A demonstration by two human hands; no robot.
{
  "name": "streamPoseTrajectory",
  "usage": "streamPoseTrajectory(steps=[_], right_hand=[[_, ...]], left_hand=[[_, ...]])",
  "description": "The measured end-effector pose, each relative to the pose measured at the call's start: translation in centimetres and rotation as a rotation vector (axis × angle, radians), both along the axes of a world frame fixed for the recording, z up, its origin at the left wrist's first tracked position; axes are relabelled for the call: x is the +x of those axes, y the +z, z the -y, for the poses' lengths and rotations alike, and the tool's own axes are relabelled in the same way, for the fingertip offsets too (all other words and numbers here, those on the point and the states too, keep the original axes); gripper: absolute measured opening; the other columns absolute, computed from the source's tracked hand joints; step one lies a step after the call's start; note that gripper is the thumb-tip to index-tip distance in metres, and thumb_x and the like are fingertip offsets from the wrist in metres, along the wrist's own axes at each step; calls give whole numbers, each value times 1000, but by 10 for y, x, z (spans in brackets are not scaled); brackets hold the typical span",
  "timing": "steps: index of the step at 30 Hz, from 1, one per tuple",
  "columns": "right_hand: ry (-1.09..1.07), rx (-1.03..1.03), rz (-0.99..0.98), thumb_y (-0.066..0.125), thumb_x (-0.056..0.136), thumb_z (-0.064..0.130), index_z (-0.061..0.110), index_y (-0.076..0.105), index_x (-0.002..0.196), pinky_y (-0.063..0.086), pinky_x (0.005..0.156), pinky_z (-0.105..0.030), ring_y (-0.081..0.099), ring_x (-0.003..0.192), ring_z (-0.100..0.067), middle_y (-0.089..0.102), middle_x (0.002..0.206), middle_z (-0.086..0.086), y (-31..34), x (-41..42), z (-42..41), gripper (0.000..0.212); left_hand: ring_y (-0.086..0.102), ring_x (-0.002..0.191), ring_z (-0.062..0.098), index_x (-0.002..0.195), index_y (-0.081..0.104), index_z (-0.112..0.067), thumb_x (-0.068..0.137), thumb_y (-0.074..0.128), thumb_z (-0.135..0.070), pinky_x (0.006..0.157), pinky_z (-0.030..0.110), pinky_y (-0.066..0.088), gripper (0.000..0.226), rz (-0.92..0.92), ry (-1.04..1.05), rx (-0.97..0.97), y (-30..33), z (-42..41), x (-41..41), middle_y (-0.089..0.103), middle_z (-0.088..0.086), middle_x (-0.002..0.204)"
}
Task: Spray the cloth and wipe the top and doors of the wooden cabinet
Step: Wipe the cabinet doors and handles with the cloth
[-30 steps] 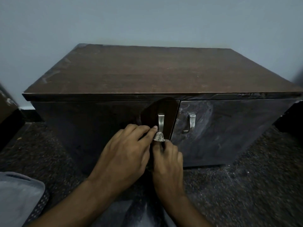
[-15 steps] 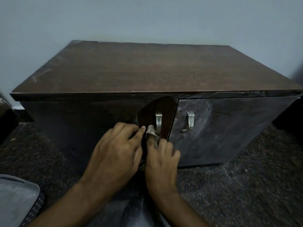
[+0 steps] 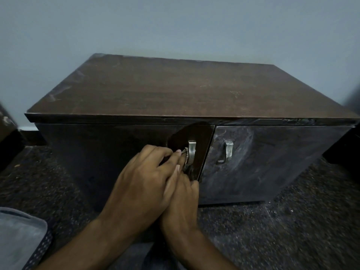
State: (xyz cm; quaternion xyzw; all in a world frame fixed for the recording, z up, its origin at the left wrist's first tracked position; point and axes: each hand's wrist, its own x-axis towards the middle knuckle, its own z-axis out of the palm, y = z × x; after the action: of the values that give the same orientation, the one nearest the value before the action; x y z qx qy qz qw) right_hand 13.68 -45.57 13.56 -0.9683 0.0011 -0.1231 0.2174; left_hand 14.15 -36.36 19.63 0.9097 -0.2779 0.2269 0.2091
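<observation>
Grey fabric (image 3: 17,240): lies at the lower left edge on the speckled floor (image 3: 292,230); what it is cannot be told.

Wooden cabinet (image 3: 175,90): stands against the pale wall (image 3: 175,22), squarely ahead of you. Its top is bare, with pale scuffs near the left edge.

Left door (image 3: 101,152): dark and even, apart from a glossier patch around its handle, in my judgement the part already wiped.

Left hand (image 3: 144,184): you reach forward and to the right, knuckles up, fingers bent. The forefinger and thumb pinch a small pale wad, which I take to be the cloth (image 3: 185,152), against the left side of the left handle (image 3: 191,152). The grasp reads as chosen to work the cloth into the narrow space beside the metal.

Right hand (image 3: 181,203): you hold it directly under and touching the left hand, fingers curled toward the foot of the handle. It appears to steady the lower part of the cloth, but the left hand covers the fingertips, so I cannot tell whether it grasps anything.

Right door (image 3: 272,158): carries broad whitish smears and looks not yet cleaned. Its handle (image 3: 228,152) is untouched, well apart from both hands.

Spray bottle: not in view.

Stage, by judgement: detail wiping at the left handle; the right door remains.
</observation>
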Motion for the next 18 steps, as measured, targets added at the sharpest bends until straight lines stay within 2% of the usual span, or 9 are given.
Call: streamPoseTrajectory(steps=[3,6,9,14,16,18], right_hand=[[2,16,5,29,104,40,17,33,150,36,101,-39,52,118,-19,54,139,-3,-2,2,0,52],[-22,5,-72,29,105,42,20,18,157,33,105,-35,45,131,-13,44,149,3,-13,-4,5,58],[-12,-25,-125,29,107,40,23,4,158,31,106,-37,41,133,-15,45,146,3,-21,-11,8,60],[-38,-33,29,30,108,40,22,3,158,41,99,-36,51,121,-18,52,135,0,-11,0,9,59],[-20,57,58,33,108,42,29,-2,157,46,99,-36,54,120,-15,53,134,2,-10,-4,13,62],[7,193,191,38,107,35,29,-2,159,50,95,-39,57,117,-18,56,131,1,-11,-14,14,65]], left_hand=[[58,104,17,125,67,-8,94,57,-22,85,35,52,35,18,-14,-15,0,1,0,66,4,111],[59,105,17,125,67,-7,94,57,-21,85,35,53,36,9,-9,-26,-1,-1,0,66,5,111],[59,105,16,125,67,-6,94,61,-16,85,35,54,33,7,4,-46,-3,-1,1,66,5,110],[57,106,17,127,65,-6,94,59,-16,87,34,52,36,36,3,-61,-7,1,6,65,5,111],[57,105,17,128,65,-6,93,61,-16,86,35,52,36,29,-5,-67,-10,0,6,64,4,111],[57,104,16,127,66,-6,92,61,-17,84,35,53,37,22,0,-83,-12,-2,6,64,3,110]])
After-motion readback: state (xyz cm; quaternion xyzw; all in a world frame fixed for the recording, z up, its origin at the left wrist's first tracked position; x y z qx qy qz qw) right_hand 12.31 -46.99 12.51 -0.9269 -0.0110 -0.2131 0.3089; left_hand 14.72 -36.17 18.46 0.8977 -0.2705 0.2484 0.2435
